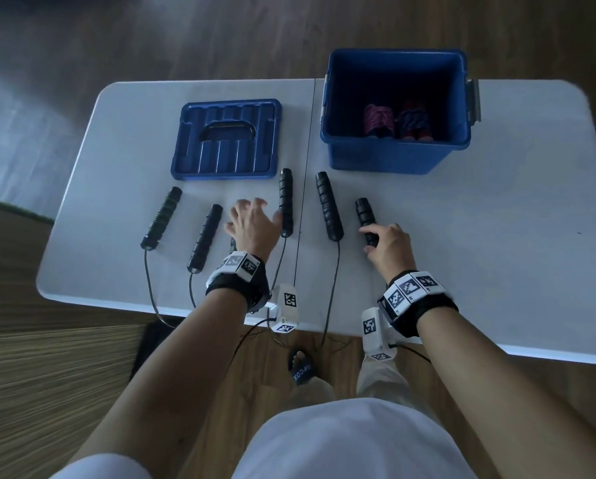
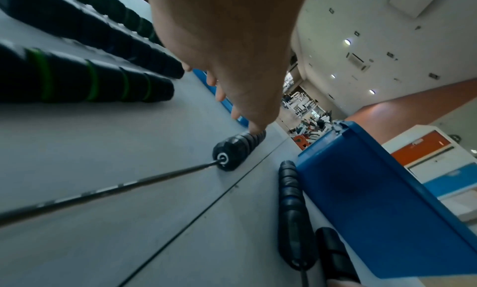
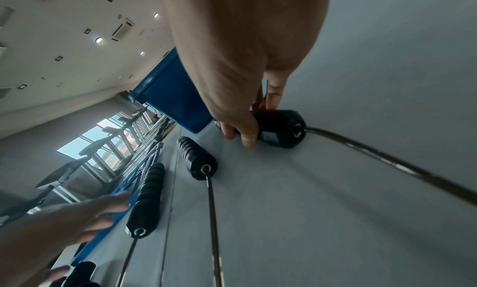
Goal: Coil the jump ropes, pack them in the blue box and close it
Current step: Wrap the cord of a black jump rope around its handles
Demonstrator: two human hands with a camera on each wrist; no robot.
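Gripping the rightmost black handle with the right hand, fingers curled round its near end where the rope comes out, handle lying flat on the white table. Spreading the left hand low over the table, fingers apart and straight, thumb tip touching the middle handle; grasping nothing there as far as showing. Lying side by side in front: two more handles at far left, one with green rings and one plain, plus another between the two hands, all with thin ropes trailing off the near table edge toward the floor. Sitting open at the far right of the table, the blue box, already holding two coiled bundles, a pink-purple one and a dark red-and-blue one, side by side at the bottom. Lying flat to the left of the box, just beyond the handles, the blue lid.
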